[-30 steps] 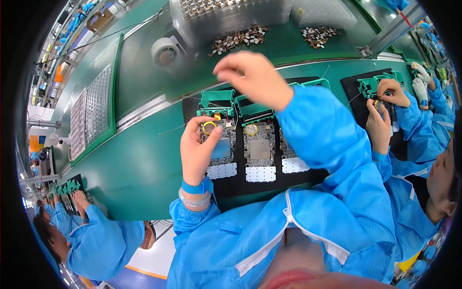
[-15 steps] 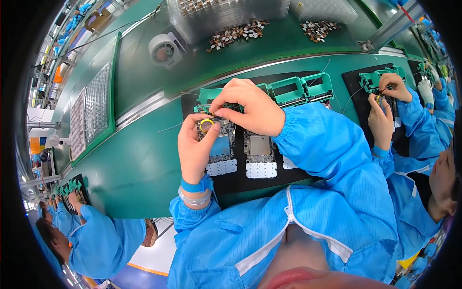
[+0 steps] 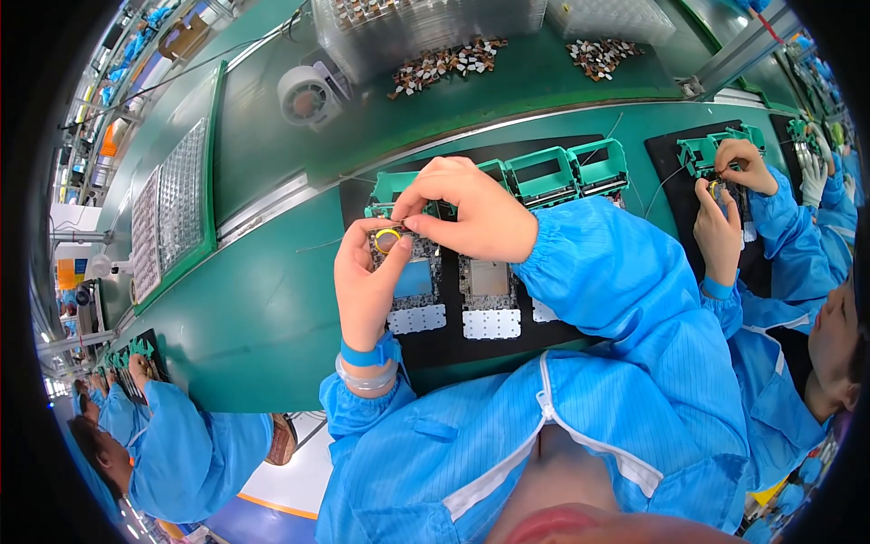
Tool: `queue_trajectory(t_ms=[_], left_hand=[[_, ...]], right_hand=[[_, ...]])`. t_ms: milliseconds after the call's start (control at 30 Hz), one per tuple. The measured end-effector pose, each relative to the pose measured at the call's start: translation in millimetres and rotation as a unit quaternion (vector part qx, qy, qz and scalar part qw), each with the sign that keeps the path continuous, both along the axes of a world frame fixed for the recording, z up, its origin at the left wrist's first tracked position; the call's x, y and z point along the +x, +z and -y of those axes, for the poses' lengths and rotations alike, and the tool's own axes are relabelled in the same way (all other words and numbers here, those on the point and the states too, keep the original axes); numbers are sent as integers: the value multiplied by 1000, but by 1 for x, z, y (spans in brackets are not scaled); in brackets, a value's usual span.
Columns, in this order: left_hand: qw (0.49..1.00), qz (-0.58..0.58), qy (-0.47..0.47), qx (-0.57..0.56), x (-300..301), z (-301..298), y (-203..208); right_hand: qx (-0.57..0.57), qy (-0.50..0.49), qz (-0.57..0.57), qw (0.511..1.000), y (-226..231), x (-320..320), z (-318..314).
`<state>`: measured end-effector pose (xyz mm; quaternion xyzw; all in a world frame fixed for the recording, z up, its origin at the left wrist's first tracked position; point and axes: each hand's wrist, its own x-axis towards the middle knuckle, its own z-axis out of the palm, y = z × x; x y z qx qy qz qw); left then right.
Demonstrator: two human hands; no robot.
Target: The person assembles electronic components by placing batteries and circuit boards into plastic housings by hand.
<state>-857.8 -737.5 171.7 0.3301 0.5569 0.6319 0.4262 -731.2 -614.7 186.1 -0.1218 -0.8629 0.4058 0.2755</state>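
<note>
Left hand (image 3: 362, 286) and right hand (image 3: 473, 213) are held together near mid-frame, by a yellow-ringed disc (image 3: 387, 241); fine fingertip work seems underway, steadiness likely needed; grips cannot be told.

Green right across the worktop (image 3: 254, 344), black on the mat (image 3: 453, 352), mint-green frames (image 3: 541, 174) along its far edge, speckled grey circuit boards (image 3: 489, 279), one flashing a blue rectangle (image 3: 414, 279), dotted white plates (image 3: 492, 324) towards the near edge, bright yellow rimming a disc (image 3: 388, 240)
</note>
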Motion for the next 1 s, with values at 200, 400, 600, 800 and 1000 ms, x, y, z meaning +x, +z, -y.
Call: queue_trajectory(t_ms=[200, 400, 600, 800, 1000], left_hand=[[999, 1, 38, -16, 3, -1, -3], [999, -30, 42, -11, 5, -3, -1], [998, -2, 59, -19, 0, -2, 1], [970, -174, 48, -162, -7, 4, -1], [905, -388, 124, -120, 32, 5, 29]], right_hand=[[-29, -15, -9, 999, -6, -5, 9], [-45, -22, 23, 998, 0, -6, 9], [-100, -1, 14, 995, 14, -23, -43], [339, -210, 96, 912, -19, -59, -117], [367, -243, 169, 882, -32, -60, -119]])
